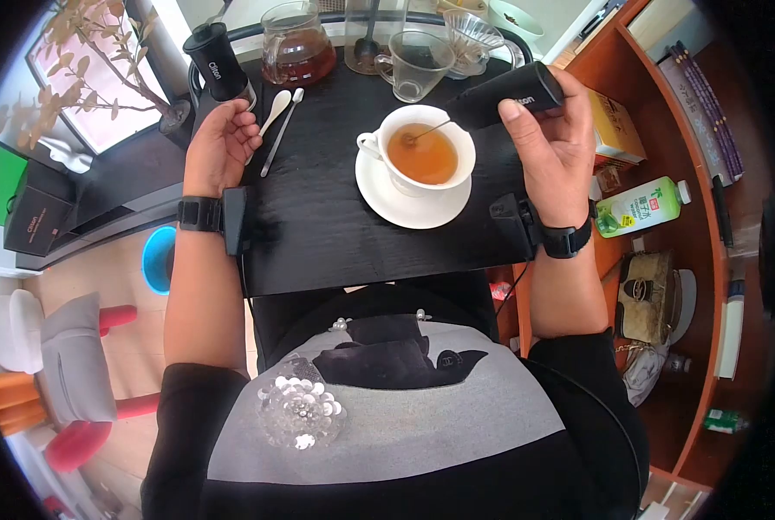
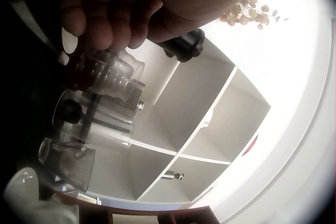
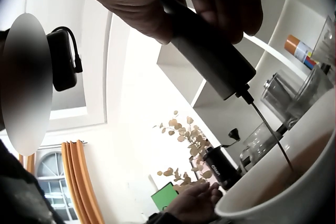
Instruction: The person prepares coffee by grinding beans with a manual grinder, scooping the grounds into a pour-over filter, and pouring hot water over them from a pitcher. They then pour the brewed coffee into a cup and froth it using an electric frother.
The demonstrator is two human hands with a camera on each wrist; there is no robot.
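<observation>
My right hand (image 1: 556, 152) grips a slim black handheld frother (image 1: 491, 97), tilted down to the left. Its thin wire shaft (image 3: 270, 132) runs into the amber tea (image 1: 426, 160) in a white cup (image 1: 466, 158), where the whisk head shows at the surface. Under the cup lies a white saucer (image 1: 426, 217). My left hand (image 1: 217, 154) rests palm up at the left of the black table, fingers loosely curled and holding nothing. Close by are a black hand grinder (image 1: 217, 65), a pale spoon (image 1: 276, 106) and a thin long-handled spoon (image 1: 282, 134).
Along the back of the table (image 1: 318, 247) stand a glass pot of tea (image 1: 296, 65), a glass cup (image 1: 415, 82) and a glass dripper (image 1: 472, 39). A wooden shelf (image 1: 656, 403) at the right holds a green-labelled bottle (image 1: 639, 208) and a bag (image 1: 646, 299).
</observation>
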